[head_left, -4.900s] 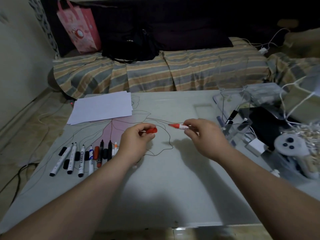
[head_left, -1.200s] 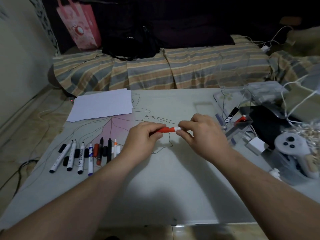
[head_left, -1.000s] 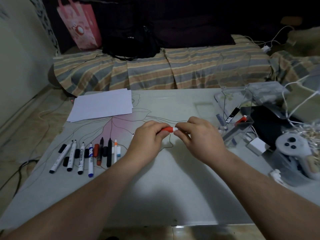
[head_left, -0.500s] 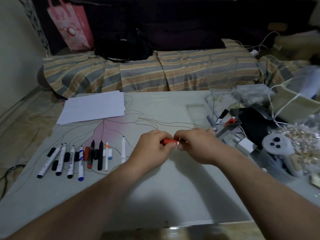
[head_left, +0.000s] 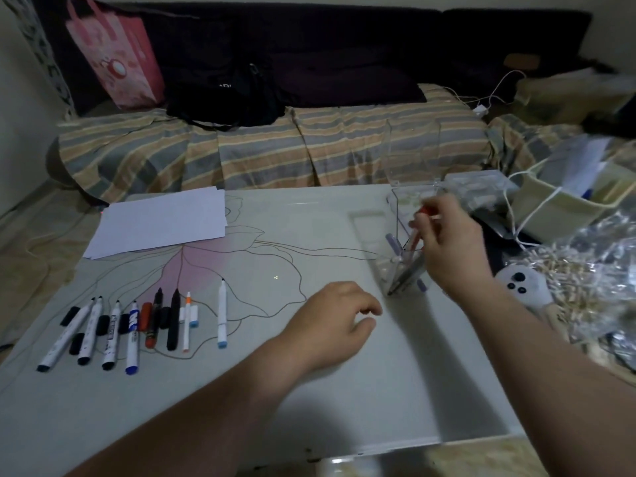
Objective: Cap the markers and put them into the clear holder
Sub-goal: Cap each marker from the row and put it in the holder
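A pale table (head_left: 309, 390) with a line drawing of a flower fills the view. White paper sheets (head_left: 161, 220) lie at its far left corner. Behind the table runs a striped couch cover (head_left: 261, 153), bearing a pink bag (head_left: 117, 56) and a black bag (head_left: 223, 94). At the table's right edge sits a white controller (head_left: 523, 287).

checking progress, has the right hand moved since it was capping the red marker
Yes. The right hand has gone right, from mid-table to the clear holder, carrying the red marker.
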A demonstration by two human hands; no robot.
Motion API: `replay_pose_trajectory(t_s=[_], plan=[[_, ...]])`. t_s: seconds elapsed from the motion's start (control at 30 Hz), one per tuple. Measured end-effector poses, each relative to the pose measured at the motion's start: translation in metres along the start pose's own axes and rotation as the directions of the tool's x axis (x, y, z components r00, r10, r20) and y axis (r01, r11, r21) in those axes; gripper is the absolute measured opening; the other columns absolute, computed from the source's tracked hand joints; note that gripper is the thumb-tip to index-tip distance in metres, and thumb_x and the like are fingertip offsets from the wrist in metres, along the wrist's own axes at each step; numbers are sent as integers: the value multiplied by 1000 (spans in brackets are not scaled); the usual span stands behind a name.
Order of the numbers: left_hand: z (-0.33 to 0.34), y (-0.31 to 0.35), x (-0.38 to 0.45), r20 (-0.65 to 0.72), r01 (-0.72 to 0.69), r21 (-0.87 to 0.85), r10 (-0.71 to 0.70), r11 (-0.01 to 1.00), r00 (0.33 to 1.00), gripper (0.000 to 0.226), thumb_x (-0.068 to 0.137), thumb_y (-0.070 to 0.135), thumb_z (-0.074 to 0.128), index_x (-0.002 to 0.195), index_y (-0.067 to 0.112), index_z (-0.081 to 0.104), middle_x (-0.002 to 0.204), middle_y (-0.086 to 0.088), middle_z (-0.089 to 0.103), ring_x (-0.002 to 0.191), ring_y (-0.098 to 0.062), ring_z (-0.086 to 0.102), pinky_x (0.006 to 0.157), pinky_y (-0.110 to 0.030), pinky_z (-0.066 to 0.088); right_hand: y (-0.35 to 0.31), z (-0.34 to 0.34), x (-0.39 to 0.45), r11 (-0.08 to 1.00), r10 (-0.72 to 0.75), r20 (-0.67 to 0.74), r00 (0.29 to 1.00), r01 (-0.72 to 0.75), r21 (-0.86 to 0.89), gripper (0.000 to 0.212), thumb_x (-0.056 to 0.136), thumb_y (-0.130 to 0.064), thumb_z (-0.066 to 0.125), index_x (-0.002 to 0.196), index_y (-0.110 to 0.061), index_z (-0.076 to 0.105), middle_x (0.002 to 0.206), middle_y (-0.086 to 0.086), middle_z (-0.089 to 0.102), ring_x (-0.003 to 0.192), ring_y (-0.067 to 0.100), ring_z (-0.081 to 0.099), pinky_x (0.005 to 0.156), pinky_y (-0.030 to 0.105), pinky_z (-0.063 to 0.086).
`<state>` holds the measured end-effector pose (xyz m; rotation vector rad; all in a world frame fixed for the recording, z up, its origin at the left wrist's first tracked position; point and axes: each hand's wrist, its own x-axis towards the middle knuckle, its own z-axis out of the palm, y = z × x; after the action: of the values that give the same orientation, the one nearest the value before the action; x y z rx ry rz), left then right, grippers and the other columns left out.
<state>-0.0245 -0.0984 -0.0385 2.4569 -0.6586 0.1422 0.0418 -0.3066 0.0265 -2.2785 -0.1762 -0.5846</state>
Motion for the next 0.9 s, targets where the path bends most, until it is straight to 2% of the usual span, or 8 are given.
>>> replay_pose_trajectory(t_s=[0.1, 0.2, 0.3, 0.4, 0.5, 0.57, 0.7, 0.9], plan=[[6, -2, 1, 63, -14, 33, 12, 999, 998, 22, 92, 35, 56, 108, 33, 70, 107, 12, 65, 107, -11, 55, 99, -29, 44, 12, 11, -3, 940, -44, 198, 979, 108, -324, 12, 102, -32, 53, 104, -21, 58, 87, 3, 64, 93, 28, 56, 73, 42, 47], [6, -10, -2, 90, 4, 61, -9, 998, 996, 21, 92, 36, 55, 105, 34, 70, 106, 13, 65, 106, -10, 54, 97, -31, 45, 17, 15, -2, 872, 54, 220, 974, 62, -486, 20, 103, -35, 49, 97, -23, 64, 93, -3, 63, 107, 28, 43, 77, 40, 31], [0, -19, -8, 118, 41, 76, -50, 996, 992, 20, 92, 37, 55, 104, 34, 70, 105, 14, 66, 105, -9, 55, 95, -32, 47, 23, 17, 2, 890, 70, 275, 959, 64, -452, 14, 96, -26, 49, 93, -24, 63, 105, -7, 64, 104, 27, 39, 80, 42, 34], [-10, -33, -15, 118, 86, 98, -97, 992, 988, 21, 92, 33, 53, 104, 35, 70, 100, 15, 66, 100, -8, 55, 90, -29, 48, 14, 23, -1, 888, -101, 150, 983, 157, -432, 35, 92, -10, 57, 125, -15, 67, 134, 6, 60, 113, 36, 44, 96, 46, 38], [-26, -52, -24, 113, 189, 143, -206, 971, 972, 24, 91, 29, 53, 104, 37, 72, 95, 15, 66, 99, -10, 57, 86, -28, 48, -27, 44, -10, 903, -280, 16, 960, 270, -335, 29, 94, -9, 56, 118, -8, 72, 118, 14, 62, 108, 36, 49, 95, 46, 42], [-41, -67, -30, 61, 268, 177, -283, 947, 957, 23, 88, 29, 57, 102, 36, 74, 97, 12, 70, 100, -14, 62, 86, -29, 50, -51, 73, -21, 902, -323, 163, 932, 355, -244, 29, 90, -11, 55, 112, -10, 73, 109, 11, 64, 105, 34, 54, 94, 44, 46], [-83, -105, -51, -123, 518, 275, -505, 810, 854, 22, 89, 33, 60, 106, 37, 73, 107, 10, 73, 102, -17, 65, 86, -31, 54, -84, 142, -58, 920, -236, 621, 747, 378, -105, 34, 94, -24, 51, 125, -20, 67, 122, 11, 61, 116, 35, 55, 102, 42, 45], [-123, -160, -90, -190, 720, 326, -703, 613, 685, 44, 73, 56, 68, 114, 38, 71, 111, 6, 70, 111, -25, 56, 91, -40, 53, -114, 201, -96, 912, -137, 847, 513, 399, -94, 47, 96, -52, 47, 143, -47, 42, 129, 3, 45, 120, 30, 43, 97, 51, 48]])
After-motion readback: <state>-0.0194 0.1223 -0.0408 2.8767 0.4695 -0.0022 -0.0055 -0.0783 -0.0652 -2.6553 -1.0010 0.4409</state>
